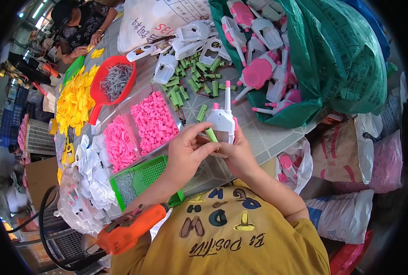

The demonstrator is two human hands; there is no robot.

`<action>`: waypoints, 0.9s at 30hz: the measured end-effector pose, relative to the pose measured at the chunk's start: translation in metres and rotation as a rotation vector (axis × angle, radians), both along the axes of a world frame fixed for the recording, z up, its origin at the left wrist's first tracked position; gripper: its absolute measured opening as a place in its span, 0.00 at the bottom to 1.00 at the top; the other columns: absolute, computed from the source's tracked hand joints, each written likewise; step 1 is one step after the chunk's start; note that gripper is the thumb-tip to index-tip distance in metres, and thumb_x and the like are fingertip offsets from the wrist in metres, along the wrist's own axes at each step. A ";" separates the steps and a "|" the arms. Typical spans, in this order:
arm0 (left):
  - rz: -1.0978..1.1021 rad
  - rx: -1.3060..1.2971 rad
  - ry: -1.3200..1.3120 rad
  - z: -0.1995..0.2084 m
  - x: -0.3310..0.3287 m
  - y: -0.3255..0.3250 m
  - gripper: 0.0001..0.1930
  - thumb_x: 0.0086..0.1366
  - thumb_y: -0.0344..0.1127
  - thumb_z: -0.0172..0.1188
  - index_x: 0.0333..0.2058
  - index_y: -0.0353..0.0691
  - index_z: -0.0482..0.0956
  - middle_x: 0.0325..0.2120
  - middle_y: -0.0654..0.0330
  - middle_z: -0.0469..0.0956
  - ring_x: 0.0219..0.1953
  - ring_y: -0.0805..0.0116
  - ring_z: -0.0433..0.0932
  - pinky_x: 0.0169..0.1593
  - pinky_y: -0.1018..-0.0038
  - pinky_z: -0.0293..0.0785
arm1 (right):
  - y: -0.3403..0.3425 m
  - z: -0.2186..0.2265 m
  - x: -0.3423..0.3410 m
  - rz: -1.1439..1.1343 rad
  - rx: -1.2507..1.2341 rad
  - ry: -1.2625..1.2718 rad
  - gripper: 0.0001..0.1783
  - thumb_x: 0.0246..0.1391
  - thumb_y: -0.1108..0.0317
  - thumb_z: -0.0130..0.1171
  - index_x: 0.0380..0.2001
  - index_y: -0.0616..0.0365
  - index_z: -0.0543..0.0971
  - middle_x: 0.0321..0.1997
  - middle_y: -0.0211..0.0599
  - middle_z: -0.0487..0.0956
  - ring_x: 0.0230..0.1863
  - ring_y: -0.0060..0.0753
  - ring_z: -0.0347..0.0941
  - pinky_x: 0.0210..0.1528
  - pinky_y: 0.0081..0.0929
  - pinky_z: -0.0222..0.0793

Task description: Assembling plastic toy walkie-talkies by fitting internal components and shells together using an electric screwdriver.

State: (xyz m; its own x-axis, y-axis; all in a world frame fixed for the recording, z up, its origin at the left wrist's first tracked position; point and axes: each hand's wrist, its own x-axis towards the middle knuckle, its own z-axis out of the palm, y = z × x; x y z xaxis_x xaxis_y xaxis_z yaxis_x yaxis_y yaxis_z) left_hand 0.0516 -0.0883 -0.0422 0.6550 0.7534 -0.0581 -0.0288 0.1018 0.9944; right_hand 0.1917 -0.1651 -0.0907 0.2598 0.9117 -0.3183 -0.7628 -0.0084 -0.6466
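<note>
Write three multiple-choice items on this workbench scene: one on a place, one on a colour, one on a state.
1. Where does the red scoop of screws lie?
A. Between the yellow parts and the pink parts
B. Inside the green bag
C. On the orange drill

2. What colour is the small cylinder at the left hand?
A. Pink
B. Green
C. Yellow

3. How is the white toy with the pink trim held?
A. Lying flat on the table, untouched
B. Hanging from a hook
C. Upright in the right hand, antenna up

Answers: 1 A, the scoop sits with yellow parts to its left and the pink tray to its right. 2 B, it matches the green cylinders heaped on the table. 3 C, the right hand grips its base and the antenna points away.
</note>
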 end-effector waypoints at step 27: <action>0.045 0.354 0.363 0.006 0.015 -0.004 0.13 0.65 0.24 0.67 0.48 0.32 0.82 0.36 0.58 0.84 0.37 0.74 0.84 0.42 0.75 0.83 | -0.001 -0.001 -0.003 0.041 0.167 0.219 0.36 0.63 0.59 0.46 0.74 0.46 0.56 0.68 0.36 0.68 0.66 0.38 0.67 0.65 0.41 0.65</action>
State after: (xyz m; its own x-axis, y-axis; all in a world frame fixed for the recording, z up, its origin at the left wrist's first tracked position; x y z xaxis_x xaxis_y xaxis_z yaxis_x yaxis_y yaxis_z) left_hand 0.0662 -0.0920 -0.0366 0.6068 0.7948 -0.0115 0.3280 -0.2372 0.9144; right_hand 0.1883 -0.1657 -0.0919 0.1629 0.9647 -0.2067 -0.8855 0.0506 -0.4618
